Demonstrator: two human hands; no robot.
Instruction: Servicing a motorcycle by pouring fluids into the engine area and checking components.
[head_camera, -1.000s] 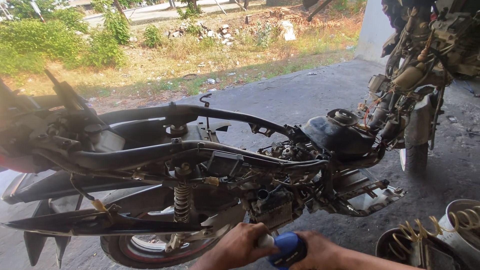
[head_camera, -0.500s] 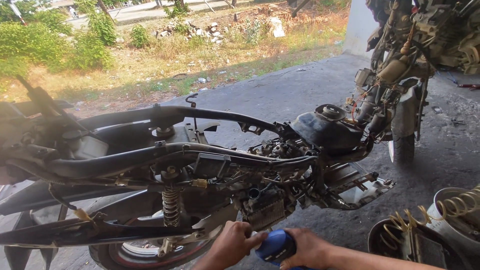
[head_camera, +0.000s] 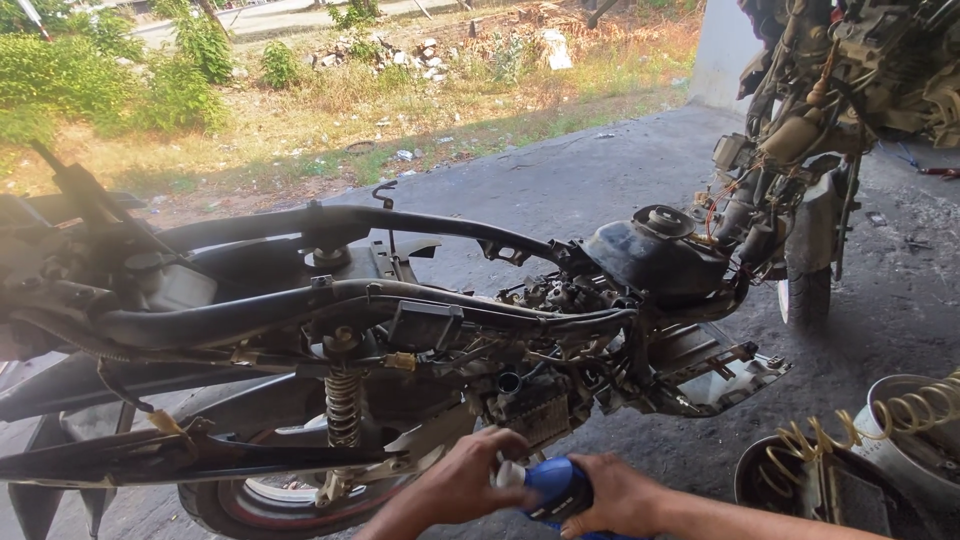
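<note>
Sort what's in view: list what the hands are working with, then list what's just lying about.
In hand: left hand, right hand, blue tool, stripped motorbike.

Lying about: yellow coiled hose, metal tubs, rubble pile.

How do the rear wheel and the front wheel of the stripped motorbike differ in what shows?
The rear wheel lies low behind the frame, red rim line showing, partly hidden by panels; the front wheel stands upright and narrow, seen nearly edge-on. The rear wheel sits beside a coil shock spring; the front wheel hangs under tangled wiring. Both have black tyres.
</note>
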